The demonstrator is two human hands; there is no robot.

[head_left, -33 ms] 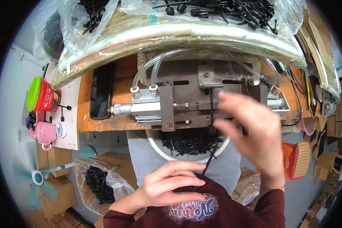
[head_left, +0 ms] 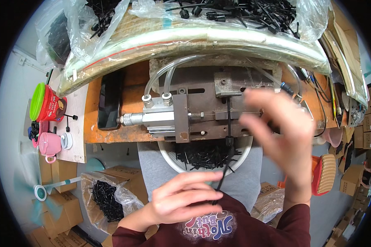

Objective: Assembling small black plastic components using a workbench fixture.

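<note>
My left hand [head_left: 179,197] is low in front of my shirt, its fingers closed on a thin black plastic rod [head_left: 223,177] that slants up toward the fixture. My right hand [head_left: 282,127] is raised over the right side of the metal fixture [head_left: 202,82], blurred, with thumb and forefinger apart and nothing seen between them. A black rod with a knobbed end [head_left: 229,119] lies upright across the fixture's middle block, just left of that hand. Below the fixture, a white basket [head_left: 169,158] on my lap holds many black pieces [head_left: 202,156].
Clear hoses [head_left: 154,76] arch over a silver cylinder [head_left: 158,117]. A phone [head_left: 110,101] lies on the orange bench at left. Plastic-wrapped board [head_left: 202,37] with black parts spans the back. A bagged box [head_left: 107,197] stands at lower left, a fan [head_left: 40,192] beyond it.
My right hand has shifted slightly right, away from the rod on the fixture. My left hand stays nearly in place.
</note>
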